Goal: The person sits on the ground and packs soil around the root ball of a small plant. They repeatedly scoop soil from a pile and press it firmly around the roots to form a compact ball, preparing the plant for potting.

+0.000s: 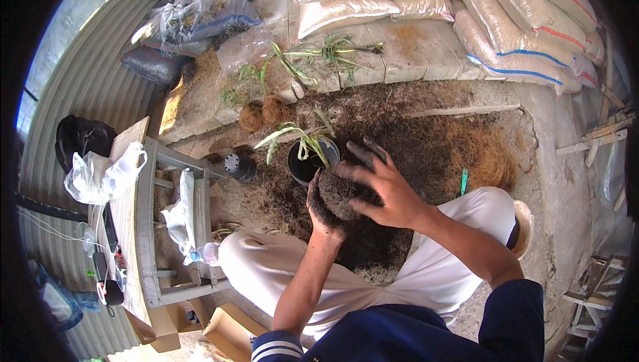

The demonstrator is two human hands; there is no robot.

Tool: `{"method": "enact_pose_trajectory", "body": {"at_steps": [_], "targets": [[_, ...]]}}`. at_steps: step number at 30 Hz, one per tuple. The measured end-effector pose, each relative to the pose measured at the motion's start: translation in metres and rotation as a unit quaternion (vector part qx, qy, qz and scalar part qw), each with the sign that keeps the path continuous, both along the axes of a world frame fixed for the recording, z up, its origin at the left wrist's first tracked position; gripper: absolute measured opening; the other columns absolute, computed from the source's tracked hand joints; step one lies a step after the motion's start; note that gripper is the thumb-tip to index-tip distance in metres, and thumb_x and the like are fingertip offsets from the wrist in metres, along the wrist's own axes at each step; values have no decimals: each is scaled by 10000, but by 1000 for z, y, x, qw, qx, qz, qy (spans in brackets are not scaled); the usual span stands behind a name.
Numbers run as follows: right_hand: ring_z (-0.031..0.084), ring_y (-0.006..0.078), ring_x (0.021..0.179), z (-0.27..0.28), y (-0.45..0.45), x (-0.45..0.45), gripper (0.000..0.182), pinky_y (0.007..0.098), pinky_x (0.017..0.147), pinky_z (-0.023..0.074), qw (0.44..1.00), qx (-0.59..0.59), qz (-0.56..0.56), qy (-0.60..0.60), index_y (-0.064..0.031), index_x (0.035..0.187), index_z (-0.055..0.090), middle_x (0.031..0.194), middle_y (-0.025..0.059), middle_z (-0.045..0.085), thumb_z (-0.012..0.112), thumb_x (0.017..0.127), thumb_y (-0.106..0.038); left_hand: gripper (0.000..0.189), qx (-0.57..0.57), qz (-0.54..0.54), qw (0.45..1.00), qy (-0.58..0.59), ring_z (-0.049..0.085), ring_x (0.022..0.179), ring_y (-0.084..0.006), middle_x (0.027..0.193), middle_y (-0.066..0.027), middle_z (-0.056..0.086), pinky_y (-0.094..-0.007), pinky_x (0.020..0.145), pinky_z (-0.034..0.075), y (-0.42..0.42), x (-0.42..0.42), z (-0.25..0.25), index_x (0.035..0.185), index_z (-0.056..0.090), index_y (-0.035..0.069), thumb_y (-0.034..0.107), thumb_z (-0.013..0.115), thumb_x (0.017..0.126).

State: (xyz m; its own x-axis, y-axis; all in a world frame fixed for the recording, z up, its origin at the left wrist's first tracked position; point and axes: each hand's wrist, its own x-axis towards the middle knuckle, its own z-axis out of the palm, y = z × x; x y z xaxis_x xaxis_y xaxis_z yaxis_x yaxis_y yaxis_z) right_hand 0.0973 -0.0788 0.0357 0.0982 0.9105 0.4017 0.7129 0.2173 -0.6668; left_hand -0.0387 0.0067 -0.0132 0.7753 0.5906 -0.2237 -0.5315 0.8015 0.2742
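Note:
My left hand (325,211) cups a dark, round root ball (340,190) from below and from the left. It appears to belong to a plant with long green leaves (310,143) rising from just above it, but my hands partly cover the join. Over the ball's right side, my right hand (383,185) has its soil-blackened fingers spread, some touching the surface and slightly blurred. Just beyond the ball stands a black plastic pot (298,165), with the stems and leaves crossing its opening. Dark soil (382,247) covers the ground between my legs.
Brown fibre (486,155) and a green-handled tool (464,181) lie to the right. An overturned black pot (240,167) is left, near a metal-framed table (150,242). Two fibre-wrapped root balls (251,116), loose plants (329,52) and stacked sacks (349,10) lie beyond.

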Motion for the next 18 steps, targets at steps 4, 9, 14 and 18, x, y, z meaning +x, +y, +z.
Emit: {"method": "enact_pose_trajectory", "body": {"at_steps": [4, 9, 14, 18], "targets": [[263, 413, 1413, -4, -2, -1, 671, 525, 1172, 180, 1000, -7, 3, 4, -153, 1445, 444, 1524, 159, 337, 698, 855, -345, 506, -25, 11, 1000, 0, 578, 1169, -275, 1266, -113, 606, -437, 1039, 451, -1, -1, -2, 1304, 550, 84, 410, 297, 1010], [311, 421, 1376, 11, -4, -3, 643, 529, 1150, 226, 991, -48, -20, -121, -136, 1435, 451, 1487, 183, 368, 671, 872, -353, 492, -39, 12, 999, -13, 585, 1154, -278, 1267, -112, 607, -439, 1042, 447, 0, -4, -3, 1302, 552, 93, 410, 323, 1004], [327, 451, 1347, 12, -2, 2, 647, 549, 1131, 269, 998, 0, 4, -62, -145, 1435, 441, 1448, 196, 402, 658, 875, -386, 473, -52, 5, 999, -10, 580, 1163, -272, 1257, -101, 618, -432, 1020, 455, -1, -5, -1, 1277, 575, 85, 396, 353, 997], [330, 438, 1348, 12, -4, -2, 628, 540, 1133, 266, 989, -32, -12, -144, -126, 1430, 441, 1445, 188, 413, 655, 877, -329, 459, -58, 1, 997, -49, 577, 1148, -285, 1241, -112, 611, -438, 1021, 455, -1, -8, 4, 1278, 558, 83, 389, 343, 1011]]}}
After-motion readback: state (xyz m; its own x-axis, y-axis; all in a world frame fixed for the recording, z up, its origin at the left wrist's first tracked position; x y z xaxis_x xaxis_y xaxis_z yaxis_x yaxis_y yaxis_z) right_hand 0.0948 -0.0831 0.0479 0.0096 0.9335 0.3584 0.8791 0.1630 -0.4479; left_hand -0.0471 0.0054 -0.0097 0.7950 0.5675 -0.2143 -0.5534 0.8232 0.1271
